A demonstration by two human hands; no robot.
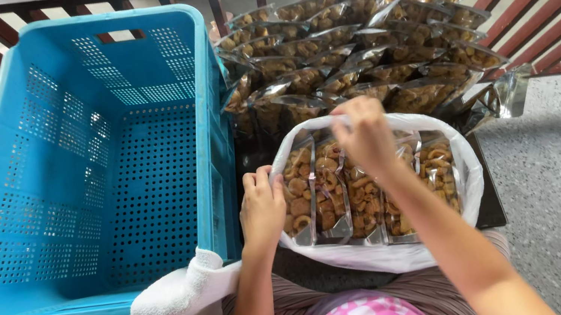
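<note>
The hands work in the lower middle of the frame: the left hand (263,210) is curled closed on the near rim of a white plastic bag (388,253), while the right hand (366,137) pinches the top of a clear snack pouch (335,190) standing inside it. Largest in view, the blue crate (93,173) at left sits empty. Next, the pile of filled pouches (354,54) at upper centre looks mostly untouched. The white bag already holds about four pouches upright side by side, so bagging seems only partly done.
</note>
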